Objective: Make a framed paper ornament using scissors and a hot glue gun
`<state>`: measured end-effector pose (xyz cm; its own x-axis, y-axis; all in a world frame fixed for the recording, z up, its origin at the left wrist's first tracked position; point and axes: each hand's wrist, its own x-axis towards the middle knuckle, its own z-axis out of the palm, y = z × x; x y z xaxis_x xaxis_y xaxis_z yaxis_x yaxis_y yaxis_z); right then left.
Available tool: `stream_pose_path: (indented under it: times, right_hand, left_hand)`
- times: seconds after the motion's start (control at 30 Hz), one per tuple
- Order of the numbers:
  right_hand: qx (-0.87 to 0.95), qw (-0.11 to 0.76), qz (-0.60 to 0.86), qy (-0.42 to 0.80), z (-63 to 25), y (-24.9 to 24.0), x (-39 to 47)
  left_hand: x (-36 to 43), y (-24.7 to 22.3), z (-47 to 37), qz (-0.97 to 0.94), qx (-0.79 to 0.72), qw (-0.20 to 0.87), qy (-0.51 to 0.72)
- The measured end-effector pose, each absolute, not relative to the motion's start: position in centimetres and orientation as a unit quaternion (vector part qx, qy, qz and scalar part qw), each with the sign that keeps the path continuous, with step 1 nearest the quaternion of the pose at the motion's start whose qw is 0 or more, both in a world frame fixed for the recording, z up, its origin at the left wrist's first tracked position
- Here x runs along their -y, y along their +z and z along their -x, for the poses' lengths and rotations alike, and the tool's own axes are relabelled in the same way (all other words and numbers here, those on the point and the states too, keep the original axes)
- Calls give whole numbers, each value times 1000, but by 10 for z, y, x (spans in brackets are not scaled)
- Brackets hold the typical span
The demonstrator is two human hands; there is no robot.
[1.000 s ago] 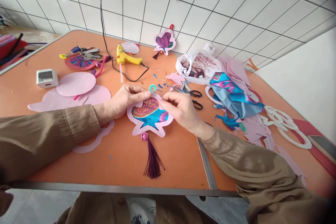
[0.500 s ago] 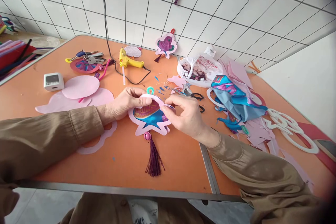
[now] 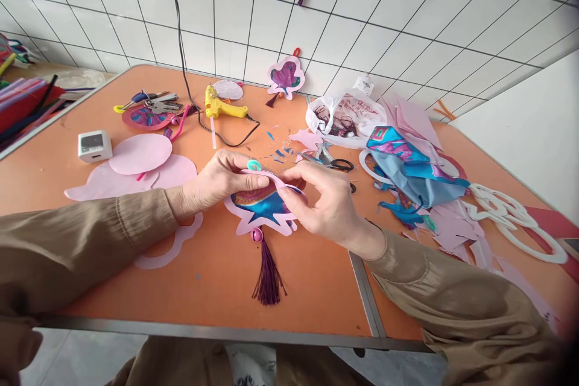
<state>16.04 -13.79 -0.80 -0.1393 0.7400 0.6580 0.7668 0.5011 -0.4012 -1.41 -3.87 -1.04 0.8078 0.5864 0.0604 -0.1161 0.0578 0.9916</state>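
Note:
A pink-edged pendant (image 3: 260,208) with a blue and gold fabric centre is held between both hands above the orange table. My left hand (image 3: 226,180) pinches its upper left edge, thumb on the front. On the upper right edge, my right hand (image 3: 316,198) grips with thumb and fingers. The top rim bends between the thumbs. A green loop (image 3: 254,165) stands at the pendant's top, beside my left fingers. From the bottom hang a pink bell (image 3: 257,234) and a dark purple tassel (image 3: 268,277).
A yellow glue gun (image 3: 221,105) with its cord lies behind my left hand. Scissors (image 3: 339,164), a plastic bag (image 3: 348,120), blue fabric (image 3: 407,172) and pink scraps are at the right. Pink ovals (image 3: 141,154), keys and a white box (image 3: 94,146) sit at the left.
The pendant's top rim is bent more, its upper part tipped so less of the centre shows. The green loop leans lower. Both hands still hold the pendant.

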Motion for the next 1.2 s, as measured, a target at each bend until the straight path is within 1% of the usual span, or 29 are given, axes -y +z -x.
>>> stream_pose_path:
  times: [0.23, 0.47, 0.6, 0.77, 1.0, 1.2]
  right_hand:
    - [763, 458, 455, -16, -160, -3, 144]
    - [778, 448, 440, -9, -160, -4, 142]
    - [779, 447, 440, -9, -162, -6, 140]
    - [764, 441, 471, -7, -164, -7, 139]
    - [744, 437, 506, 17, -166, -9, 136]
    - [725, 445, 525, 32, -166, -11, 135]
  left_hand:
    - [34, -15, 15, -657, -193, 681, 261]
    - [35, -18, 15, -654, -172, 697, 239]
    - [34, -17, 15, -650, -196, 691, 247]
    - [32, -19, 13, -611, -231, 704, 279]
    - [31, -26, 10, -548, -235, 753, 278]
    - [33, -24, 11, -543, -232, 757, 280]
